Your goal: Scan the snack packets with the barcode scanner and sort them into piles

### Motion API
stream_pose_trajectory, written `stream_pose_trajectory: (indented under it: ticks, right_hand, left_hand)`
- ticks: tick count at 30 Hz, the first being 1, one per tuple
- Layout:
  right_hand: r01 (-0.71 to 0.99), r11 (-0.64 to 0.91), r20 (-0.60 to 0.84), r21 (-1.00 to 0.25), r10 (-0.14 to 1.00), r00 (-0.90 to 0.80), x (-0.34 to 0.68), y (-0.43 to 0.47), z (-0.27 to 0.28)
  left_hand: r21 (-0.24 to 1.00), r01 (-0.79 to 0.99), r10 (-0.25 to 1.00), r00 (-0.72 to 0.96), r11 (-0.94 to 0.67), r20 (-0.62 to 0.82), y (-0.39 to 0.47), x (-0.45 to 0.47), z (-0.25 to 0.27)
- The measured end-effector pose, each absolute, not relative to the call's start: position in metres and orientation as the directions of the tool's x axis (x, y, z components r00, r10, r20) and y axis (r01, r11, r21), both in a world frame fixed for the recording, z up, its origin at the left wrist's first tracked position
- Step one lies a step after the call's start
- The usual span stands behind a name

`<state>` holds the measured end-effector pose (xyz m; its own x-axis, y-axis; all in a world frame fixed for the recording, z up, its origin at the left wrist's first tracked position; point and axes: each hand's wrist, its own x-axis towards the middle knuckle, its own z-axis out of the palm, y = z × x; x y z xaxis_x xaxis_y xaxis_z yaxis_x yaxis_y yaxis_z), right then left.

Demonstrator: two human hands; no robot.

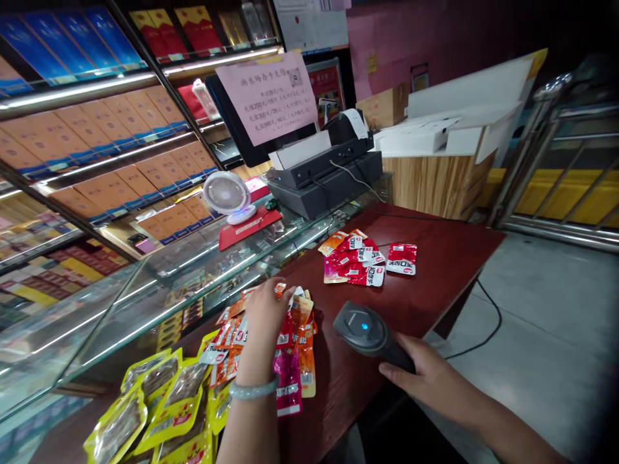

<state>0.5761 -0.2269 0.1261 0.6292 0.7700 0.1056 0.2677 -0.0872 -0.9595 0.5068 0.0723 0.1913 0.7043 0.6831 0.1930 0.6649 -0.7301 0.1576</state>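
My right hand (420, 367) is wrapped round the handle of a dark grey barcode scanner (360, 327) with a blue light on top. It is held over the near right part of the dark red table. My left hand (267, 308), with a pale bangle at the wrist, reaches into a pile of orange, red and purple snack packets (302, 335). Its fingers curl round a small orange packet (279, 290), partly hidden by the hand. Yellow snack bags (169, 393) with clear windows lie left of my left forearm. A smaller group of red packets (355, 258) lies farther back.
A glass display counter (159, 283) runs along the table's left side. On it stand a small white fan (227, 193) and a monitor with a pink paper sign (271, 100). Behind are a black cash drawer (314, 193), stocked shelves and a metal railing (527, 148). A cable hangs at right.
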Motion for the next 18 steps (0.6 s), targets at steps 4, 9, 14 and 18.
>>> stream_pose_trajectory:
  ticks: [4,9,14,18]
  right_hand:
    - [0.274,-0.107,0.111,-0.956,0.731,0.673,0.583,-0.230,0.123]
    - [0.274,-0.093,0.134,-0.957,0.698,0.703,0.589,-0.238,0.119]
    - [0.266,-0.112,0.117,-0.957,0.691,0.713,0.588,-0.244,0.118]
    - [0.269,-0.108,0.127,-0.957,0.678,0.724,0.588,-0.247,0.118]
  left_hand:
    - [0.130,0.513,0.527,0.842,-0.848,0.116,0.047,0.553,0.183]
    - [-0.014,0.581,0.581,0.814,-0.814,0.014,0.038,0.608,0.164]
    - [0.030,0.674,0.673,0.739,-0.738,-0.030,0.043,0.630,0.144]
    - [0.073,0.694,0.691,0.720,-0.716,-0.065,0.045,0.628,0.139]
